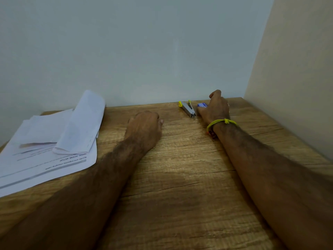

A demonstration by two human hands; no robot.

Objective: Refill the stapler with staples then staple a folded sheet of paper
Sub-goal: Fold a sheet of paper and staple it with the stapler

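A small silver stapler (188, 109) with yellow parts lies on the wooden table (180, 177) near the back wall. Just right of it sits a small blue staple box (202, 105), mostly hidden behind my right hand (215, 108). That hand reaches over the box with fingers curled around it; a firm grip cannot be confirmed. My left hand (146, 126) rests on the table as a loose fist, left of the stapler and holding nothing. A folded sheet of paper (81, 127) lies on top of the paper pile at the left.
A pile of printed white sheets (36, 159) covers the table's left side. A pale wall runs along the back edge and a beige wall (297, 87) closes the right side. A yellow thread band (220, 122) is on my right wrist.
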